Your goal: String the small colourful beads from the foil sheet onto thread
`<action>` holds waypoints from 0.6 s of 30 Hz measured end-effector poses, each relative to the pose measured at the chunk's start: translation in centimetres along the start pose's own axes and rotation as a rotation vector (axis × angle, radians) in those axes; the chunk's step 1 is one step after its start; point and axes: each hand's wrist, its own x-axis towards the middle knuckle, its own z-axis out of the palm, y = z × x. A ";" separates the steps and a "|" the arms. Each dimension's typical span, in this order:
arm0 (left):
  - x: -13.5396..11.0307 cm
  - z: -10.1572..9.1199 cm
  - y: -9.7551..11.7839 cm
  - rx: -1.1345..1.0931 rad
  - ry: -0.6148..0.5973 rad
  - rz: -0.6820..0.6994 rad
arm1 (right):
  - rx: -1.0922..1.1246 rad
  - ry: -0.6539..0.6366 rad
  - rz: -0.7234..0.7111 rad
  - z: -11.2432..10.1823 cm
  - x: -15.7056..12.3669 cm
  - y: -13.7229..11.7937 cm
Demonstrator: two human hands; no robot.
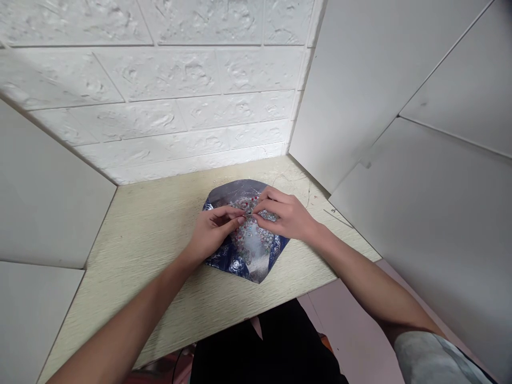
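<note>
We see two hands together at twelve o'clock from us: our left hand (pixel 212 232) and our right hand (pixel 284 216) pinch one tiny silvery piece (pixel 248 211) between them. It sits amid many red and silver beads (pixel 252 237) spread on one shiny blue foil sheet (pixel 236 193), which lies on a pale wood-grain desk (pixel 152 256). At the sheet's two o'clock runs one thin wire (pixel 308 192); at its three o'clock lies one small metal strip (pixel 338 217). Behind rises a white embossed brick wall (pixel 160 80).

A bare right hand (pixel 290 216), a mottled grey short sleeve (pixel 434 362), black lower clothing (pixel 268 349).
</note>
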 end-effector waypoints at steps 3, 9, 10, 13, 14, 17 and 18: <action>0.0 0.1 -0.1 0.021 0.013 0.005 | -0.004 0.015 -0.007 0.1 0.0 0.1; 0.1 0.1 -0.2 0.018 0.012 0.018 | -0.008 0.010 -0.013 0.3 -0.1 0.1; 0.1 0.1 -0.2 0.014 0.005 0.018 | -0.008 0.009 -0.013 0.3 -0.1 0.1; 0.0 0.0 -0.2 0.013 -0.010 0.020 | -0.011 0.003 -0.005 0.2 -0.1 0.1; 0.0 0.0 -0.2 0.014 -0.011 0.020 | -0.011 0.002 -0.004 0.2 -0.1 0.1; 0.0 0.0 -0.4 0.010 -0.008 0.026 | -0.009 0.013 -0.021 0.3 -0.1 0.2; 0.0 0.0 -0.4 0.006 -0.008 0.029 | -0.007 0.016 -0.029 0.3 -0.1 0.2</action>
